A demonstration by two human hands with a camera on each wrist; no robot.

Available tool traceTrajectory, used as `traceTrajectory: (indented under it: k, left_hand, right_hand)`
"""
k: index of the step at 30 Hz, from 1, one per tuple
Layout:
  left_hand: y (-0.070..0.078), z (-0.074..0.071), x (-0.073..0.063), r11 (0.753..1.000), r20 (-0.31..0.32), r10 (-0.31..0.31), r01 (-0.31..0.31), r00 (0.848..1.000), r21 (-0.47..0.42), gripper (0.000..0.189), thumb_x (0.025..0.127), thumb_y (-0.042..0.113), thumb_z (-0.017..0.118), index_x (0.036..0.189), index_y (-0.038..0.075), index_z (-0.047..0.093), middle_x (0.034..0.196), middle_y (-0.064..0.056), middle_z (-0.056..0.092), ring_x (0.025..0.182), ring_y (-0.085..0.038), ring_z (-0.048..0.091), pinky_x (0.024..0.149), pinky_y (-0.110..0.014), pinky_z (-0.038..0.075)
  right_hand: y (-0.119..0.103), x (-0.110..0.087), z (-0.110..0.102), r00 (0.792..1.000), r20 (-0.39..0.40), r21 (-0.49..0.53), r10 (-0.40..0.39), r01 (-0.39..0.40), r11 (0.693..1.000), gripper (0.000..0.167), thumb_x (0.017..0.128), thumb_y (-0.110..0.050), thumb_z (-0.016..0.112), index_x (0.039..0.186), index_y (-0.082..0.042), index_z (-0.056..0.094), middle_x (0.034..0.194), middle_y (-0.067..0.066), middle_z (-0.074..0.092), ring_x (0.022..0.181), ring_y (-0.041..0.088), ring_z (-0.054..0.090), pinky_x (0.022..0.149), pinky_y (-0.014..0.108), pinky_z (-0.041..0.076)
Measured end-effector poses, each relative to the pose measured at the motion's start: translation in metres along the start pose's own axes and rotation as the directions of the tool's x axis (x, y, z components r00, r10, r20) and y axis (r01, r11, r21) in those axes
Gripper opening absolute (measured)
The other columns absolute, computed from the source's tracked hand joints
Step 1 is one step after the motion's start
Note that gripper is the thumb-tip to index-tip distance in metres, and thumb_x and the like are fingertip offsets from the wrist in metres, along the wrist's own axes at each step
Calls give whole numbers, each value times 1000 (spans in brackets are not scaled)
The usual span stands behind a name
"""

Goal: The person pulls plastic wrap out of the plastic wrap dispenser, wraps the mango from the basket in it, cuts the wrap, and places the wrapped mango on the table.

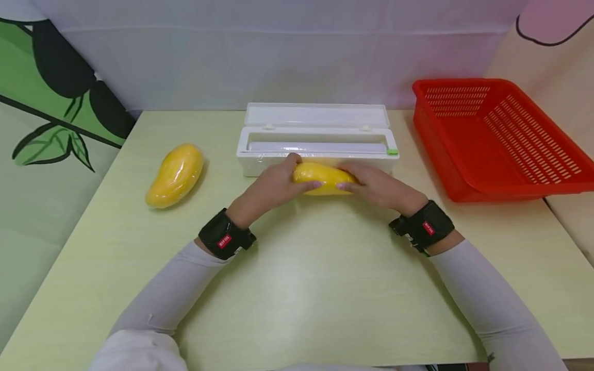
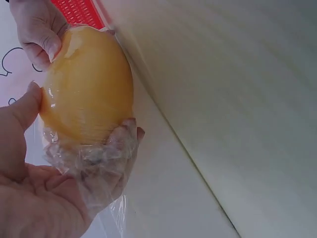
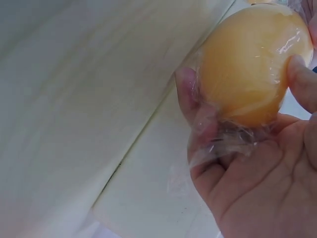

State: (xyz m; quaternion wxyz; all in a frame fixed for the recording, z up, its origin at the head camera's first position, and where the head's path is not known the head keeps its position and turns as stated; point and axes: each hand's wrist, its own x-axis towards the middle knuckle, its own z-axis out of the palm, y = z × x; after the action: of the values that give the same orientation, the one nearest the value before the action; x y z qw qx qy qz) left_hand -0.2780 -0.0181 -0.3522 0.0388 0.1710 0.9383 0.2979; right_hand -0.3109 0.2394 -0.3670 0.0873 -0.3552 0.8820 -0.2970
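Observation:
A yellow mango is held between both hands, close in front of the white cling film dispenser. My left hand grips its left end, thumb on the near side and fingers curled beneath. At the other end, my right hand grips it the same way. Clear cling film bunches over the left fingers in the left wrist view. More loose film crumples under the mango against the right fingers. The dispenser's lid stands open, and a film roll lies inside.
Another yellow mango, shiny as if wrapped, lies on the left of the table. A red plastic basket with slotted walls stands at the right. A pale cloth wall rises behind the table's back edge.

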Motion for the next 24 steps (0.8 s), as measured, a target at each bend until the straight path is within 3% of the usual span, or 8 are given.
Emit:
traceTrajectory:
  k: [7, 11, 16, 21, 24]
  left_hand:
    - [1, -1, -5, 995, -115, 55, -45, 992, 90, 72, 81, 59, 74, 127, 7, 58, 96, -4, 64, 78, -20, 56, 66, -31, 42]
    - [0, 1, -8, 985, -171, 148, -129, 974, 117, 68, 76, 60, 79, 118, 9, 63, 89, -2, 64, 73, -18, 55, 63, -30, 40]
    - [-1, 5, -10, 965, -210, 249, -224, 945, 137, 63, 73, 58, 82, 108, 9, 65, 85, -1, 61, 73, -18, 53, 64, -29, 41]
    - [-3, 4, -11, 953, -244, 287, -250, 926, 173, 63, 74, 57, 82, 110, 7, 67, 100, -6, 57, 80, -19, 53, 68, -30, 45]
    - [-5, 3, -10, 944, -237, 302, -255, 923, 210, 62, 78, 57, 78, 111, 7, 66, 97, -5, 57, 80, -18, 51, 68, -30, 45]
  right_hand:
    - [1, -1, -1, 1000, 7, -28, -27, 27, 999, 50, 97, -35, 65, 137, -10, 49, 117, 4, 56, 107, 21, 50, 98, 41, 41]
    - [2, -2, 0, 1000, -2, -33, -28, 28, 999, 62, 89, -33, 75, 138, -7, 47, 125, 6, 56, 108, 22, 51, 98, 42, 43]
    - [2, -3, 0, 1000, -13, -20, -10, 10, 1000, 72, 79, -29, 86, 136, -7, 48, 127, 6, 56, 110, 22, 51, 98, 41, 44]
    - [1, -4, -1, 999, -16, -76, -35, 34, 997, 76, 75, -22, 89, 136, -7, 48, 128, 7, 56, 111, 23, 51, 102, 43, 41]
    - [1, -4, -1, 997, -30, -117, -71, 67, 991, 72, 77, -17, 87, 137, -4, 49, 129, 9, 57, 113, 26, 51, 104, 45, 40]
